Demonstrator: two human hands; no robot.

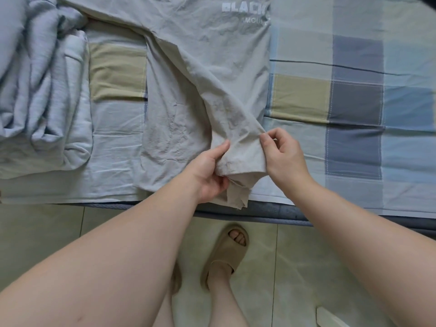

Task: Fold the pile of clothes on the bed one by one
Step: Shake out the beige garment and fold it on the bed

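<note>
A light grey T-shirt point(207, 67) with white lettering lies spread on the bed, running from the top of the view down to the near edge. One sleeve point(238, 142) is folded diagonally across the body, and its cuff hangs a little over the bed edge. My left hand point(210, 173) grips the cuff's left side from below. My right hand point(283, 154) pinches the cuff's right edge between thumb and forefinger.
A rumpled pale blue blanket point(42, 90) is bunched at the left. The checked sheet point(354, 102) in blue, grey and tan covers the bed to the right. The bed's dark edge point(271, 214) runs across; below it are tiled floor and my foot in a tan slipper point(226, 253).
</note>
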